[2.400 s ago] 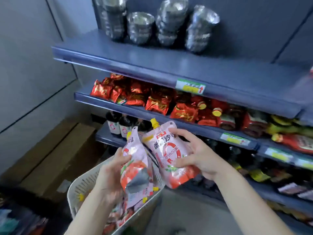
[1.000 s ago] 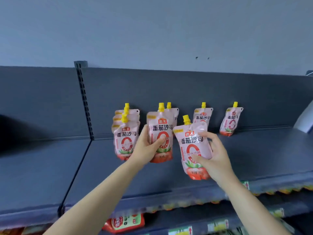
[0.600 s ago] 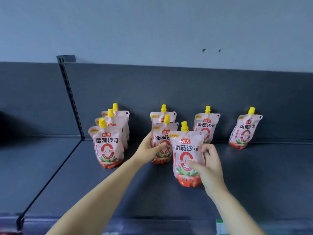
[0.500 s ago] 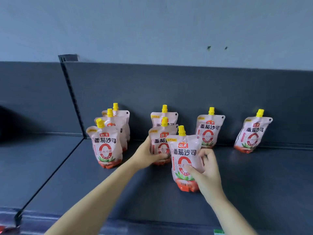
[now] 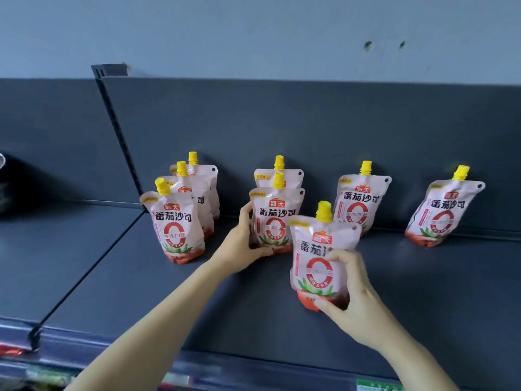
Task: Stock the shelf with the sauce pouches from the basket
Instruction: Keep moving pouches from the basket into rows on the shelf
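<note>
Pink sauce pouches with yellow caps stand on the dark grey top shelf (image 5: 197, 292). My left hand (image 5: 239, 246) wraps the lower left side of a standing pouch (image 5: 275, 218) in the middle row, with another pouch (image 5: 279, 173) behind it. My right hand (image 5: 349, 292) grips a front pouch (image 5: 318, 255) by its right side and base, slightly tilted, its bottom at the shelf surface. A row of three pouches (image 5: 176, 224) stands at the left. Two single pouches (image 5: 359, 204) (image 5: 442, 213) lean on the back panel. The basket is out of view.
A slotted upright post (image 5: 118, 128) divides the shelf bays. The shelf's front edge (image 5: 253, 365) runs below my arms, with a green price tag (image 5: 377, 386) at lower right. A dark object (image 5: 5, 187) sits at the far left.
Both pouches came up from the basket to the top shelf. Over the last half second my right hand drew its pouch nearer the front; my left hand slid low on the standing pouch.
</note>
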